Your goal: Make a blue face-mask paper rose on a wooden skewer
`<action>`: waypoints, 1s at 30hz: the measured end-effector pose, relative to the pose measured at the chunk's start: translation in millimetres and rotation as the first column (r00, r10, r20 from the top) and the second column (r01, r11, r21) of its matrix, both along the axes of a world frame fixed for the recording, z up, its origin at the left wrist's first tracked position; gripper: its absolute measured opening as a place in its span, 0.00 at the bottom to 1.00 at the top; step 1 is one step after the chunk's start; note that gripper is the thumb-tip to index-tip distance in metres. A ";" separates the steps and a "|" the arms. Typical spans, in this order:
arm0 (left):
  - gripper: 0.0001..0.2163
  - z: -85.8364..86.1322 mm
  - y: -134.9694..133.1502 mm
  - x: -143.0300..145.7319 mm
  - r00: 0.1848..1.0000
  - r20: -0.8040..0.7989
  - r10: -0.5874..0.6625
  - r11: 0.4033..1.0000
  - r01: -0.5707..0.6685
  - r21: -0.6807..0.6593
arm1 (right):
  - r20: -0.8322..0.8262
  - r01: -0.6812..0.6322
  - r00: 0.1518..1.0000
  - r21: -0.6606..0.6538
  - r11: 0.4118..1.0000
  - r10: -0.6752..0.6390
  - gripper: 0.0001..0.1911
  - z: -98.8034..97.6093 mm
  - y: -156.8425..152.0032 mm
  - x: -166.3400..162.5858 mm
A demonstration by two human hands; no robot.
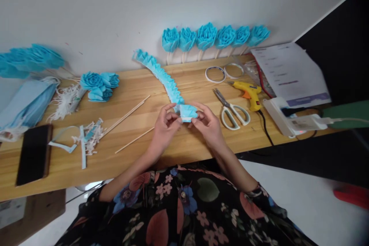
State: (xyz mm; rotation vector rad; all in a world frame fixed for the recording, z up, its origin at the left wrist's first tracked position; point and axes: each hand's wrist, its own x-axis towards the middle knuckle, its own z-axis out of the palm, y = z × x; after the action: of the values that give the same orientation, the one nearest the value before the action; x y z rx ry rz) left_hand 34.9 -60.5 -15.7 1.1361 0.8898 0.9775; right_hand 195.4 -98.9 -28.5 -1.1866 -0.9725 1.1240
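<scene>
A long blue pleated strip (164,77) lies in a curve across the table, and its near end is between my hands. My left hand (168,123) pinches that end on its left edge, near a white border. On the right edge, my right hand (206,125) also grips the strip with thumb and fingers. The held end looks folded or rolled, but the fingers partly hide it. Thin wooden sticks (127,117) rest left of my left hand. To the right of my right hand lie white-handled scissors (230,109).
Several blue flowers on sticks (206,36) lean against the wall. More blue flowers (99,84), face masks (24,102), white scraps (91,136) and a phone (34,155) are at left. At right are tape rolls (215,74), a yellow glue gun (247,91) and a power strip (284,117).
</scene>
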 end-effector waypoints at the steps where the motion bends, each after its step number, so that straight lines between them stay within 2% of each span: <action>1: 0.19 1.7 -1.0 -0.6 1.000 0.008 0.005 1.000 -0.005 -0.012 | -0.043 0.036 0.998 -0.005 0.999 -0.036 0.26 3.3 0.2 2.0; 4: 0.13 8.3 -4.3 -4.4 0.995 0.085 0.056 0.993 -0.047 -0.107 | -0.175 0.115 0.978 -0.002 0.993 -0.113 0.25 18.6 1.2 8.3; 6: 0.08 15.0 -4.4 -7.8 0.985 0.152 0.085 0.957 -0.038 -0.289 | -0.238 0.115 0.965 0.019 0.993 -0.108 0.24 31.5 4.0 10.8; 9: 0.09 27.5 1.3 -11.3 0.974 0.210 0.085 0.794 0.061 -0.605 | -0.292 0.073 0.955 0.076 0.994 -0.048 0.21 51.4 14.7 8.4; 11: 0.14 34.8 10.0 -11.0 0.967 0.238 0.092 0.694 0.109 -0.712 | -0.294 0.028 0.956 0.125 0.992 0.010 0.21 64.9 24.9 2.9; 14: 0.20 40.1 32.3 -5.8 0.939 0.291 0.182 0.652 0.106 -0.751 | -0.235 -0.049 0.967 0.200 0.979 0.096 0.21 87.9 35.9 -7.2; 16: 0.22 40.5 52.4 -1.0 0.910 0.316 0.269 0.657 0.067 -0.751 | -0.191 -0.083 0.973 0.240 0.967 0.131 0.22 104.8 34.5 -11.8; 19: 0.21 40.8 83.1 3.2 0.882 0.292 0.370 0.667 -0.033 -0.745 | -0.123 -0.094 0.984 0.271 0.958 0.131 0.20 126.6 16.9 -11.6; 22: 0.18 45.1 104.8 0.9 0.858 0.244 0.452 0.675 -0.150 -0.722 | -0.128 -0.067 0.986 0.296 0.953 0.109 0.17 134.9 -9.2 -1.8; 24: 0.14 51.5 114.2 -3.4 0.851 0.266 0.453 0.713 -0.167 -0.681 | -0.166 -0.034 0.982 0.298 0.954 0.087 0.18 130.1 -23.5 9.0; 26: 0.11 61.5 123.8 -8.6 0.865 0.312 0.394 0.797 -0.152 -0.585 | -0.157 -0.025 0.985 0.267 0.963 0.069 0.19 118.3 -31.3 20.9; 28: 0.10 75.2 137.5 -13.2 0.890 0.326 0.319 0.885 -0.157 -0.438 | -0.116 -0.051 0.990 0.222 0.974 0.078 0.20 102.4 -30.7 31.3; 30: 0.08 91.0 156.6 -16.0 0.917 0.287 0.277 0.943 -0.203 -0.262 | -0.026 -0.116 0.992 0.145 0.983 0.120 0.23 85.7 -20.4 37.0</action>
State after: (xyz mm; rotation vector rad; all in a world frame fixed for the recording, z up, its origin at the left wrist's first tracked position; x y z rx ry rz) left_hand 18.9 96.2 75.3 0.6562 0.8624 1.1907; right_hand 232.4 -119.2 57.2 -1.0018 -1.0902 1.1442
